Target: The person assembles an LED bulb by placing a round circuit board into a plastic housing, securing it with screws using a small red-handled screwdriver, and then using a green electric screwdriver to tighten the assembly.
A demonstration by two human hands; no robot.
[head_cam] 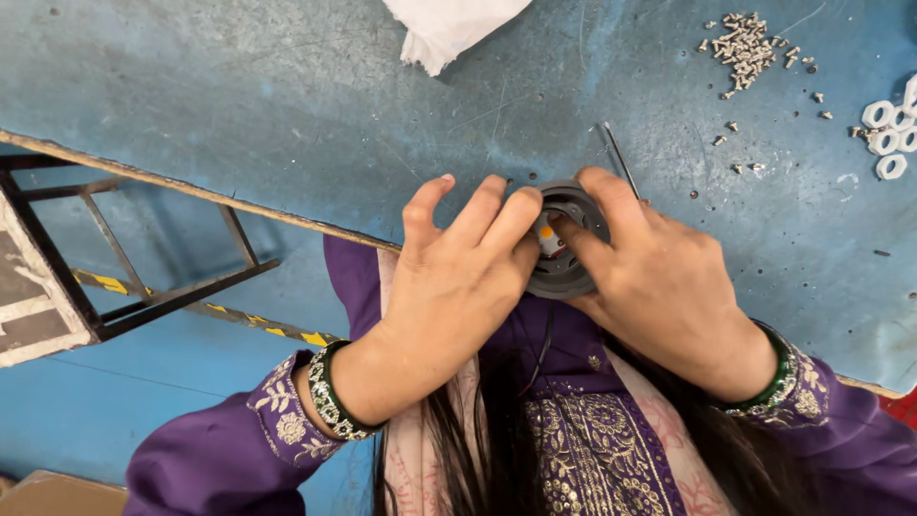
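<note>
Both hands close on one dark round housing [565, 239], a ring-shaped plastic part held just above the near edge of the blue tabletop [287, 86]. Left hand [454, 277] wraps the housing's left rim with its fingers curled over the top, and right hand [650, 277] grips the right rim, its thumb pressing into the open centre, where a small orange and white piece shows. As a judgement, the housing is still being worked on: the inner piece sits in the opening, yet whether it is fully seated cannot be told, because the fingers hide most of it. Just beyond the housing, touching the right hand's fingertips, lies one thin metal rod [619, 158]. Farther out, up and to the right of the housing, a heap of small screws [745, 46] sits, too many to count, with about a dozen strays scattered between the heap and the housing. At the far right of the housing, by the picture's edge, four or five white nuts [888, 134] lie clustered. Straight beyond the housing, at the top edge, rests one crumpled white cloth [449, 29].
</note>
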